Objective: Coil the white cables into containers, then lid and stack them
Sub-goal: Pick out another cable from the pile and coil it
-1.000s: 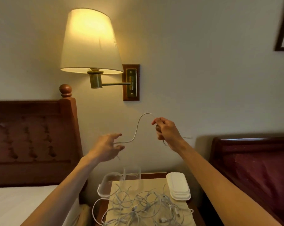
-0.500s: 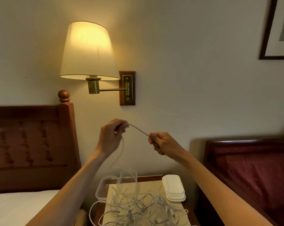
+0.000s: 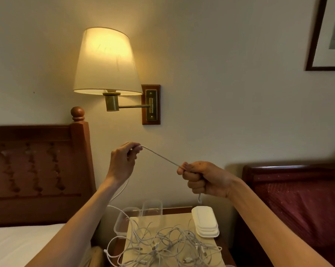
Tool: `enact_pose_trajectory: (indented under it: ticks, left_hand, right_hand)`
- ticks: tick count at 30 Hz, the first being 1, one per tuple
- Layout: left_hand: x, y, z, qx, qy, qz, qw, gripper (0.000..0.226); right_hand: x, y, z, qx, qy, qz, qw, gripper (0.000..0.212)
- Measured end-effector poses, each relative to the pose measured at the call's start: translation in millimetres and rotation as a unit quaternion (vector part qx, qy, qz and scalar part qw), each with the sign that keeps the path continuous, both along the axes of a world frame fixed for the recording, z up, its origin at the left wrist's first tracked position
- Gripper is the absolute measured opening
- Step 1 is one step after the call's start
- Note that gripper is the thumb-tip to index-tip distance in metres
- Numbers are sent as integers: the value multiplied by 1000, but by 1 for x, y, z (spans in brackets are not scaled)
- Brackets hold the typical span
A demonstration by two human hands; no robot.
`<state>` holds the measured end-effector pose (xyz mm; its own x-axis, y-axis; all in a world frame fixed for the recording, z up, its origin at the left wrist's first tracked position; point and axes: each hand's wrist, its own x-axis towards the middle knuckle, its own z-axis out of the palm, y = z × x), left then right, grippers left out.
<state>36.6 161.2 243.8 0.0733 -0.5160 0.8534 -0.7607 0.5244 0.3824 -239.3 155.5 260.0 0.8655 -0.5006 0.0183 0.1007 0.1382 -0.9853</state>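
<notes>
A white cable (image 3: 159, 156) runs taut between my two raised hands. My left hand (image 3: 123, 162) pinches it at the upper left, and the rest hangs down behind my left forearm toward the nightstand. My right hand (image 3: 203, 178) is fisted around the cable, with a short looped end dangling under the fist. Below, a tangle of white cables (image 3: 162, 247) lies on a beige mat. Clear plastic containers (image 3: 152, 208) stand at the mat's far edge, another one (image 3: 120, 222) to their left. A stack of white lids (image 3: 206, 221) sits at the right.
The nightstand (image 3: 179, 210) stands between two dark wooden headboards, one on the left (image 3: 39, 170) and one on the right (image 3: 293, 189). A lit wall lamp (image 3: 107, 62) hangs above my hands. A framed picture (image 3: 328, 35) is at the upper right. White bedding (image 3: 18, 245) fills the lower left.
My left hand rose and closed on the cable, then the hands drew apart, pulling the curved stretch straight. My right hand dropped lower and tightened into a fist.
</notes>
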Motion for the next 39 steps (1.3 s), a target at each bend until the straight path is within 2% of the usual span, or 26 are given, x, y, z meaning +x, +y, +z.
enact_pose_trajectory:
  ticks: [3,6,10,13,15,18,21,22,24,26,28,30,33,37,39]
  left_hand:
    - [0,-1,1,-18,4,7,1000,15]
    - [-1,-3,7,-23,15,19,999,14]
    - [1,-10,3,75,-21,15,997,17]
    - [-1,-8,-11,161,-25,-17,986,33]
    - [-9,-1,-21,216,29,-84,972,37]
    - [-27,14,-30,291,136,-183,929,32]
    - [-38,27,-38,307,156,-216,914,26]
    - [-40,31,-39,318,144,-218,911,26]
    - [-44,42,-33,367,36,-204,907,31]
    - [-56,56,-16,434,-111,-184,875,36]
    - [-69,73,11,455,-206,-175,849,43]
    - [-78,88,40,422,-264,-183,848,47]
    - [-78,98,72,337,-292,-187,875,45]
    - [-70,85,90,156,-245,-146,946,35]
    - [-64,70,87,67,-218,-107,968,41]
  right_hand:
    - [1,3,7,-6,27,39,999,34]
    - [2,7,21,10,10,31,999,38]
    - [10,15,42,56,-101,-85,990,38]
    - [16,12,53,53,-167,-134,975,35]
    - [17,9,59,65,-200,-129,969,30]
    - [17,4,63,62,-227,-140,962,28]
    - [19,-1,67,22,-238,-189,952,29]
    - [19,-2,69,9,-248,-203,947,28]
    - [18,-5,74,-17,-250,-223,942,29]
    - [20,-6,78,-66,-198,-247,946,31]
    - [25,-5,76,-135,-122,-268,946,34]
    - [31,-3,71,-192,-63,-277,940,36]
    - [35,-1,67,-228,-4,-268,936,38]
    - [36,9,63,-290,29,-221,931,43]
    - [38,14,60,-285,4,-198,938,48]
